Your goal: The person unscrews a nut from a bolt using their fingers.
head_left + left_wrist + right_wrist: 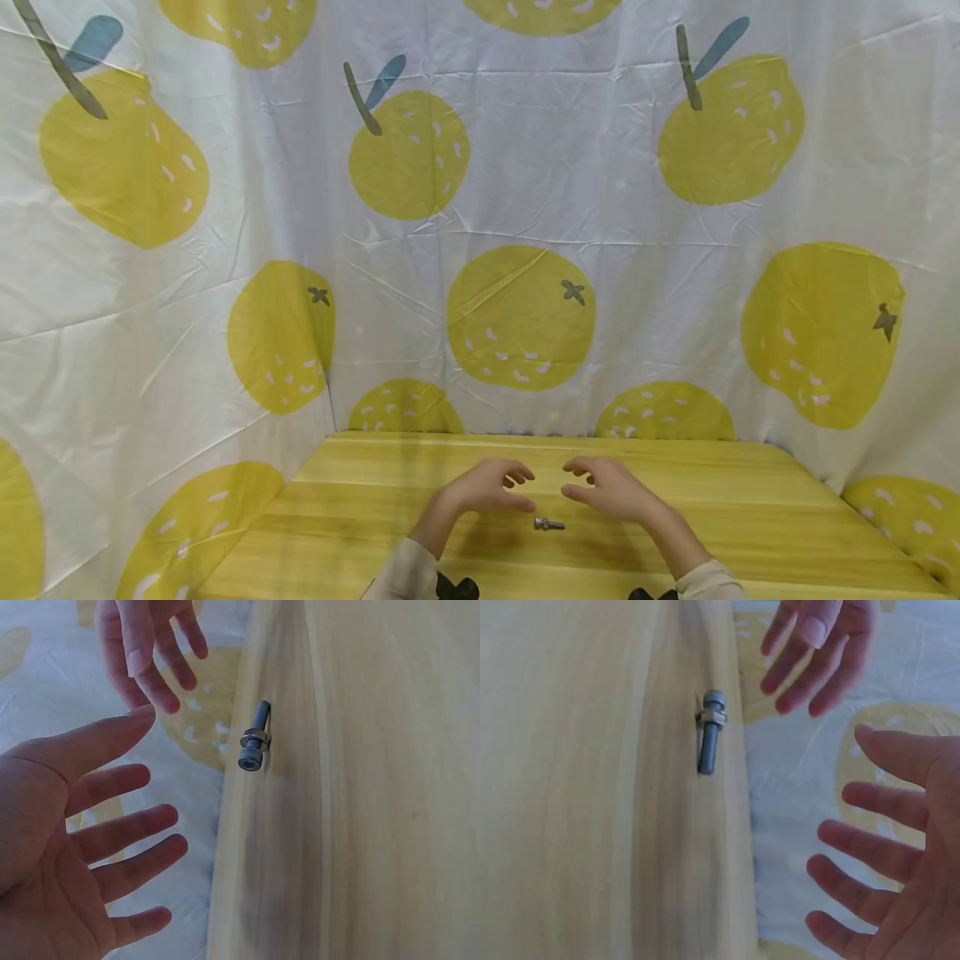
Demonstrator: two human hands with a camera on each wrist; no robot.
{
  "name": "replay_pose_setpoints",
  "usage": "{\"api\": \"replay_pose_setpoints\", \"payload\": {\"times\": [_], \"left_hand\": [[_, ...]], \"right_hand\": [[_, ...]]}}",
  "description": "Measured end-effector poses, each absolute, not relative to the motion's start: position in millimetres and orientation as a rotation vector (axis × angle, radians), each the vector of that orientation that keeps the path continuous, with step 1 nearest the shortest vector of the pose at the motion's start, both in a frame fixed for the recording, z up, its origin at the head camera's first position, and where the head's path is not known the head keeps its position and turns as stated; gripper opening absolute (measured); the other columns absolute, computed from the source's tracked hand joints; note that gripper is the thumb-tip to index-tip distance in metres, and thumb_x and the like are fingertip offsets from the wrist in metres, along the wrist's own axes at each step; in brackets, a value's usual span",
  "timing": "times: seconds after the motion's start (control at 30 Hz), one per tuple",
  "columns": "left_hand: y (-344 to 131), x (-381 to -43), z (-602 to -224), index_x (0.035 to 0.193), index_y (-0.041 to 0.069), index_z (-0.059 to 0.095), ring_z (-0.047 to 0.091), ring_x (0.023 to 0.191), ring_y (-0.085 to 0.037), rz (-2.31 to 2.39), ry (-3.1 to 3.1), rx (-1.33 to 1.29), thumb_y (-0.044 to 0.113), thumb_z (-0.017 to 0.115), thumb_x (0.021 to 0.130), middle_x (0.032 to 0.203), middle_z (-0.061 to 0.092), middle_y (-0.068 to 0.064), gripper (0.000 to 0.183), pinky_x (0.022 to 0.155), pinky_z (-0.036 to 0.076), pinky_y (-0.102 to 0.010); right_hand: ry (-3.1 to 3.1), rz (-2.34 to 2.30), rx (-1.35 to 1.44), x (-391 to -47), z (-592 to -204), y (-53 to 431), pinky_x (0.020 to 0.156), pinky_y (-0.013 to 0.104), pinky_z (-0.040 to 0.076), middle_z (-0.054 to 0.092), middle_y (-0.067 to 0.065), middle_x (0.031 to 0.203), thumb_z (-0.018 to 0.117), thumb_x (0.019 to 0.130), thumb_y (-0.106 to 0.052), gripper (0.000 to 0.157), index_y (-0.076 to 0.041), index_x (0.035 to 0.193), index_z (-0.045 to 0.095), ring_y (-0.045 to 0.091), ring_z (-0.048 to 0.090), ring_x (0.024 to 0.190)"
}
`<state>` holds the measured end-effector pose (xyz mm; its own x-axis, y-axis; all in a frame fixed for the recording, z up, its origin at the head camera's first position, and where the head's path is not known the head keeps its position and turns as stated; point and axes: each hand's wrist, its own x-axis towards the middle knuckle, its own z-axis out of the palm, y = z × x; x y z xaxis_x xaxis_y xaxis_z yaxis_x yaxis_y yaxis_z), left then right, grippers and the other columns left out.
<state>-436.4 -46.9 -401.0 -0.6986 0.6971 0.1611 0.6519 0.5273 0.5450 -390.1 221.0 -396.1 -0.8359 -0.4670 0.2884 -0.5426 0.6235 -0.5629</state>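
On the wooden tabletop [712, 483], below and between my two hands, a socket-head bolt [553, 525] lies on its side, its head toward my left and the end of its shank toward my right. Around the shank, close to the head, sits a hex nut [712, 717]. Left of the bolt and raised above it hovers my left hand [491, 485], fingers apart and slightly bent, thumb held away from them. Right of the bolt my right hand [611, 490] hovers likewise, its fingers spread and clear of the bolt. My palms face each other across the space above the bolt. Nearer to me than the bolt are my pale left sleeve [405, 573] and pale right sleeve [711, 582]. Beyond the bolt hangs a white curtain [540, 192] printed with yellow fruit.
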Motion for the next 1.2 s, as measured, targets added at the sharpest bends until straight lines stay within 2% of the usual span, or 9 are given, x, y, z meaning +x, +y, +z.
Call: {"api": "replay_pose_setpoints", "payload": {"times": [0.17,0.3,0.5,0.67,0.8,0.97,1.2], "left_hand": [[-40,-437,-407,0.131,0.006,0.069,0.065,0.116,-0.022,0.939,2.632,1.180,0.023,0.083,0.091,0.127,0.069,-0.003,0.046,0.093,0.052,-0.030],[-36,-435,-412,0.124,0.008,0.073,0.066,0.110,-0.018,0.895,2.665,1.177,0.022,0.086,0.088,0.120,0.071,0.004,0.041,0.088,0.053,-0.029],[-30,-434,-417,0.116,0.011,0.077,0.066,0.108,-0.015,0.724,2.744,1.130,0.021,0.088,0.085,0.115,0.071,0.008,0.034,0.088,0.052,-0.027],[-25,-430,-421,0.112,0.011,0.079,0.063,0.106,-0.008,0.594,2.811,1.157,0.021,0.090,0.083,0.110,0.072,0.009,0.033,0.088,0.050,-0.024],[-22,-428,-425,0.107,0.011,0.080,0.062,0.093,-0.005,0.579,2.847,1.184,0.021,0.090,0.082,0.102,0.073,0.009,0.028,0.082,0.050,-0.022],[-18,-426,-428,0.094,0.014,0.081,0.055,0.077,-0.003,0.629,2.860,1.190,0.015,0.088,0.083,0.089,0.070,0.012,0.014,0.071,0.047,-0.020],[-12,-427,-435,0.084,0.014,0.078,0.051,0.072,-0.002,0.592,2.923,1.200,0.013,0.085,0.087,0.082,0.064,0.013,0.008,0.069,0.046,-0.020]], "right_hand": [[-2.736,1.159,0.869,-390,-402,213,0.086,0.057,0.054,0.065,0.024,0.127,0.071,0.101,-0.029,0.046,0.004,0.131,0.063,0.045,0.063,0.110],[-2.755,1.256,0.884,-390,-409,210,0.079,0.053,0.057,0.068,0.018,0.116,0.072,0.100,-0.023,0.039,0.005,0.127,0.065,0.039,0.066,0.101],[-2.813,1.234,0.908,-389,-418,205,0.076,0.050,0.056,0.068,0.007,0.098,0.074,0.098,-0.018,0.029,0.006,0.115,0.068,0.028,0.066,0.090],[-2.832,1.179,0.918,-392,-427,205,0.072,0.041,0.052,0.066,0.001,0.090,0.077,0.096,-0.016,0.019,0.000,0.104,0.071,0.021,0.062,0.084],[-2.805,1.129,0.932,-394,-433,206,0.069,0.035,0.050,0.064,-0.001,0.087,0.078,0.093,-0.012,0.013,-0.004,0.098,0.071,0.016,0.059,0.079],[-2.771,1.005,0.938,-396,-438,204,0.065,0.032,0.046,0.061,-0.004,0.080,0.081,0.088,-0.008,0.011,-0.007,0.089,0.069,0.009,0.054,0.072],[-2.784,0.988,0.914,-395,-438,200,0.063,0.032,0.045,0.060,-0.004,0.076,0.079,0.089,-0.002,0.013,-0.007,0.084,0.068,0.010,0.052,0.069]]}}
